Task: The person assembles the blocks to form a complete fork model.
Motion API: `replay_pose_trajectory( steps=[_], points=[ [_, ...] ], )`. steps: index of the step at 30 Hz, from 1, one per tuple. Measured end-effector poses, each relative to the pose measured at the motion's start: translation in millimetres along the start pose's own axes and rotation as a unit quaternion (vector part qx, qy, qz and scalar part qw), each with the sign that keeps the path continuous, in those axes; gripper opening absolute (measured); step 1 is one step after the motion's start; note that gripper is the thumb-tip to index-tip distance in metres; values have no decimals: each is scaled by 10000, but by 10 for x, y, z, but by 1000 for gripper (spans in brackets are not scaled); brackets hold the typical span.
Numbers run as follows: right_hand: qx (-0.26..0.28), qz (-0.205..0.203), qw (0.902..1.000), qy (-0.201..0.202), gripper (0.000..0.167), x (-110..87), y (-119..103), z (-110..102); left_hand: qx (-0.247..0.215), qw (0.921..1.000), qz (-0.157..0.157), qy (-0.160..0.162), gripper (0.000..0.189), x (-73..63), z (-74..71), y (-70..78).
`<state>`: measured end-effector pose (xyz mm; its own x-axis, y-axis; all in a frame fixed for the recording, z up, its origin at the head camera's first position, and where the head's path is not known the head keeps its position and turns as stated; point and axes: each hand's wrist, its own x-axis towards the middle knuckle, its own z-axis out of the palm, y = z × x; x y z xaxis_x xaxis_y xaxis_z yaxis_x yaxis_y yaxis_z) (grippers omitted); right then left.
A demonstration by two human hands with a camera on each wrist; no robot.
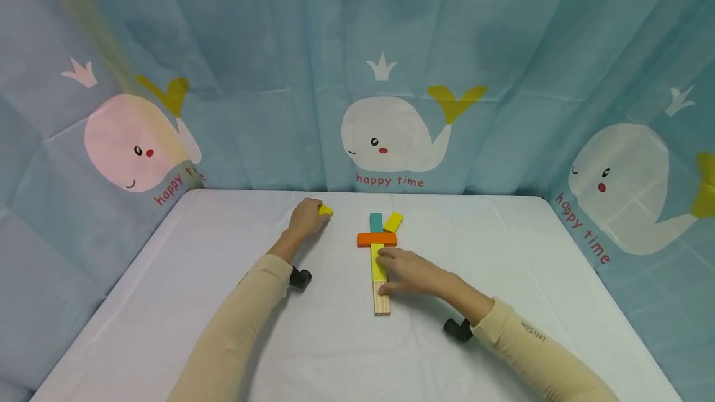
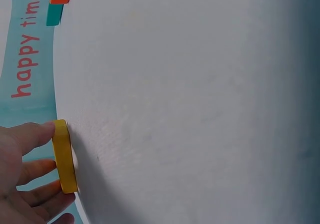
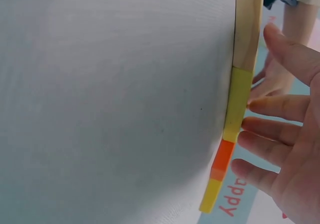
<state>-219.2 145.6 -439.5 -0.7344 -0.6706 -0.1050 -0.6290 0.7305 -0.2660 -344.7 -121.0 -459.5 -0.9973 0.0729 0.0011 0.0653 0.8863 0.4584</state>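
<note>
My left hand (image 1: 307,218) pinches a yellow block (image 2: 64,156) between thumb and fingertips, near the table's far edge. To its right, flat blocks lie joined on the table. A plain wooden block (image 1: 382,306) is nearest, and a yellow block (image 1: 377,268) continues from its far end. Across that lies an orange block (image 1: 377,239), with a teal block (image 1: 376,222) behind it. Another yellow block (image 1: 393,222) sits slanted beside the teal one. My right hand (image 3: 295,129) has its fingers extended, fingertips right at the long yellow block and the thumb by the wooden one.
A white cloth covers the table (image 1: 480,234). Blue curtains (image 1: 268,141) printed with whales hang behind it and along both sides. Each wrist carries a small black device, such as the one (image 1: 458,330) under the right forearm.
</note>
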Motion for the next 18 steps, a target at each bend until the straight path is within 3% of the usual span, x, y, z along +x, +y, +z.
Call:
replay_pose_trajectory(
  steps=[18],
  points=[
    [66, -66, 9999, -76, 66, -4, -12, 28, -186, 9996, 205, 7, 51, 25, 0, -103]
  ],
)
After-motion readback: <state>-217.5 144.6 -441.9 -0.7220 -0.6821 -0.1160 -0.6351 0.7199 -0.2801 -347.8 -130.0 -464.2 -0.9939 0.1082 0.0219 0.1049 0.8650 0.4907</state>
